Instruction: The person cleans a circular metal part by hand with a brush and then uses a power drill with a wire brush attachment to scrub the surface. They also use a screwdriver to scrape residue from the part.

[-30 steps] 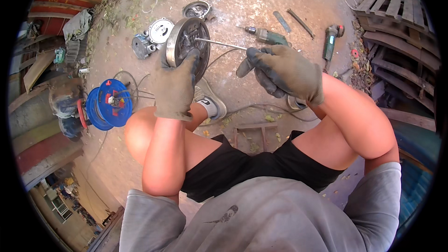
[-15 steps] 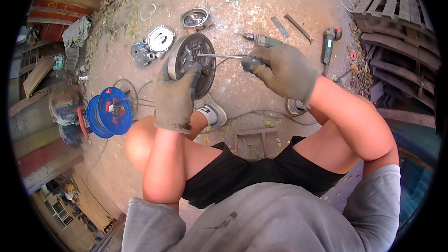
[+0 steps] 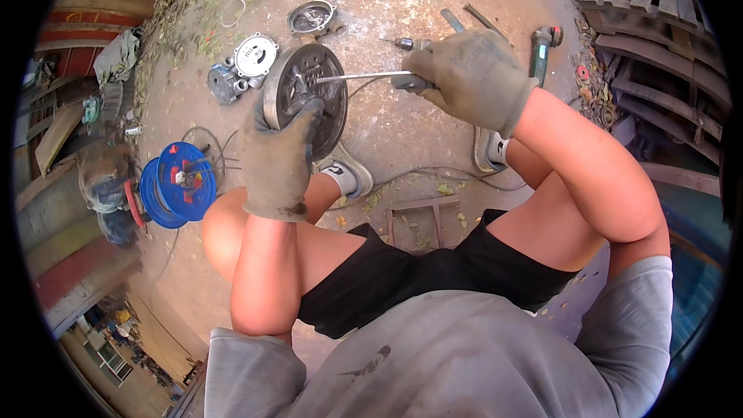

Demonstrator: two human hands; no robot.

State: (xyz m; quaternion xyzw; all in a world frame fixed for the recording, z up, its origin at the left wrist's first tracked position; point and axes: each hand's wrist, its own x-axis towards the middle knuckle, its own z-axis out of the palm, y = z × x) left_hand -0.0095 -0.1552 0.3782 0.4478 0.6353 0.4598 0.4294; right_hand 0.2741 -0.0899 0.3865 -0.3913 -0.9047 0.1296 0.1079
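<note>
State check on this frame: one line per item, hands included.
left hand: gloved, gripping the disc's rim
right hand: gloved, closed on the screwdriver handle
round metal disc: standing on edge on the ground
screwdriver: roughly level, tip at the disc face
round cover: lying flat
blue cable reel: on the ground
angle grinder: lying unheld

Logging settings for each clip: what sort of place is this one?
Probably an outdoor workshop yard: bare concrete ground strewn with metal machine parts, a blue cable reel and stacked wooden pallets, while gloved hands work on a round metal housing.
</note>
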